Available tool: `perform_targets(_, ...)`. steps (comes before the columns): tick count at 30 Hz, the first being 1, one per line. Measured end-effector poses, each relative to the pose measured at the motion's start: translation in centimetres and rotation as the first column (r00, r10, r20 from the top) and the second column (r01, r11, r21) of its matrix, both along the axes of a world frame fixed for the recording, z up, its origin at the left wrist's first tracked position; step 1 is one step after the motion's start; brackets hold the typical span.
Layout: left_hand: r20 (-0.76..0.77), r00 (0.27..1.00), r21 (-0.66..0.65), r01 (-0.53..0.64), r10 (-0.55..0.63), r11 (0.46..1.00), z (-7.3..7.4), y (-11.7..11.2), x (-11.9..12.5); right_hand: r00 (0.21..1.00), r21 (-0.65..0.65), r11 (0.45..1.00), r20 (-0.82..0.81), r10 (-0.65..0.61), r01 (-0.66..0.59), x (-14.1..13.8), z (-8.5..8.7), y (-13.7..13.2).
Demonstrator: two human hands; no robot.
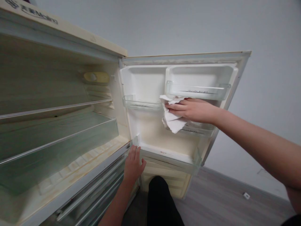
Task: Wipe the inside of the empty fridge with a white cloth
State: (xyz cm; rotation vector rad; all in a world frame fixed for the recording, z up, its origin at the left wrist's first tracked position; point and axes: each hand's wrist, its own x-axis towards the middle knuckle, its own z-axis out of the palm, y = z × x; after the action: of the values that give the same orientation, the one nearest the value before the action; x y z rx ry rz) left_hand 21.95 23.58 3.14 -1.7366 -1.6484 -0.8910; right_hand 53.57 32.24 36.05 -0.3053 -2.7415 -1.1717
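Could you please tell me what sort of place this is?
It is probably a room in a home, though which room is unclear. The open household refrigerator, the plain pale wall and the grey wood-look floor suggest this.

Pale wall point(188, 25), grey wood-grain floor point(216, 201)

Open fridge point(70, 36), white cloth point(174, 121) in right hand point(189, 110), left hand point(134, 166) near lower door bin point(171, 160)

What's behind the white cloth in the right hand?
Around the white cloth, the fridge door's inner panel and a clear bin show; the surface directly behind is covered.
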Motion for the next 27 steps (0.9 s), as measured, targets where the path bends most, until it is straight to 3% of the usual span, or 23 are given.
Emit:
perform_targets(7, -0.035, 0.999, -0.018, 0.012, -0.013, 1.000, 0.3, 0.0, -0.3, 0.985, 0.085, 0.982, -0.052, -0.164, 0.168, 0.0, -1.0, 1.1)
perform_targets(10, -0.027, 0.999, -0.020, 0.018, -0.019, 1.000, 0.3, -0.1, -0.3, 0.979, 0.085, 0.977, -0.076, -0.190, 0.196, 1.4, -1.8, 1.0)
perform_targets(16, -0.030, 0.999, -0.050, 0.013, -0.015, 0.999, 0.6, -0.5, 0.2, 0.873, 0.073, 0.900, -0.284, -0.395, 0.431, 4.8, -2.6, -0.4)
perform_targets(22, -0.003, 1.000, -0.061, 0.029, -0.029, 0.998, 0.8, -0.8, 0.7, 0.774, -0.039, 0.830, -0.340, -0.534, 0.556, 3.8, -3.0, -0.1)
perform_targets(25, 0.012, 0.999, -0.041, 0.045, -0.045, 0.998, 0.6, -0.7, 0.8, 0.733, -0.149, 0.775, -0.259, -0.630, 0.614, 2.8, -3.1, 0.5)
perform_targets(27, 0.017, 0.999, -0.028, 0.047, -0.047, 0.999, 0.5, -0.7, 0.9, 0.757, -0.230, 0.779, -0.192, -0.624, 0.583, 2.2, -3.1, 0.9)
